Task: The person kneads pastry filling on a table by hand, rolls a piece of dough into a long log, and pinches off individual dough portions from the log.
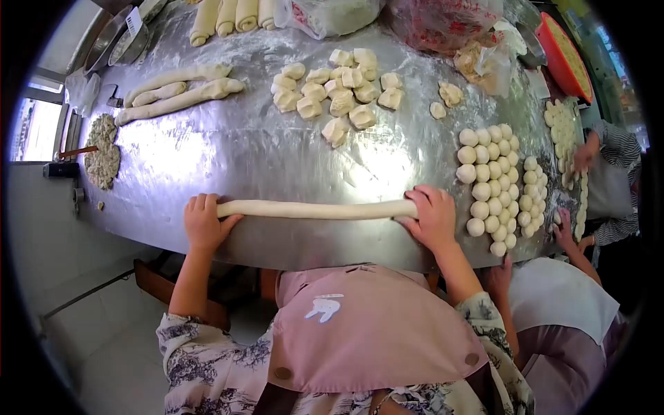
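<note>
A long, smooth dough rope (315,209) lies crosswise near the front edge of the metal table (277,166). Its left end is under my left hand (207,221), whose fingers are wrapped over it with the thumb beneath. At the other end my right hand (432,216) grips the rope between fingers and thumb. Behind the rope sits a loose pile of cut dough pieces (342,90). Rows of round dough balls (494,183) stand to the right of my right hand.
Thick dough strips (180,93) lie at the back left, near a flattened dough mass (102,152). Plastic bags (443,21) and a red basin (564,55) are at the back. Two co-workers stand on the right, one with a hand (566,232) by the balls.
</note>
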Available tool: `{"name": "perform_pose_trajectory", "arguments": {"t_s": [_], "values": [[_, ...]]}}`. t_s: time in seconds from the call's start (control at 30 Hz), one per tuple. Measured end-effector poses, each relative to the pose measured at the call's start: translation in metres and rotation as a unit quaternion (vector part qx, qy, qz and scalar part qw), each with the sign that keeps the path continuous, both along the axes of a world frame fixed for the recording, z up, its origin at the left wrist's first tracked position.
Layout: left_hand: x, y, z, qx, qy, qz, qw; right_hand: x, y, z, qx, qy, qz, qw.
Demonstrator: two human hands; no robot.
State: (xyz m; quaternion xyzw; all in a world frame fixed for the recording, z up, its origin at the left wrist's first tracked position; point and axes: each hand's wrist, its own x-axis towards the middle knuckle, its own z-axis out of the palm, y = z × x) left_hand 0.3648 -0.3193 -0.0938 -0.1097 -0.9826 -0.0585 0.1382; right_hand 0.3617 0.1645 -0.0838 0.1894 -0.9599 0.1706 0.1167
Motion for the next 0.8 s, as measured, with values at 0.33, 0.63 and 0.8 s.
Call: {"name": "perform_pose_trajectory", "arguments": {"t_s": [0.33,0.63,0.8], "values": [[-0.007,-0.084,-0.009,-0.049,-0.107,0.067,0.991,0.001,-0.017,-0.001,-0.045,-0.052,0.038,0.997],[-0.017,0.14,0.051,0.111,-0.204,-0.091,0.968,0.007,0.011,-0.005,-0.089,-0.061,0.023,0.994],[-0.04,0.275,0.048,0.256,-0.156,-0.275,0.914,0.002,-0.001,0.037,-0.226,-0.132,0.035,0.964]]}}
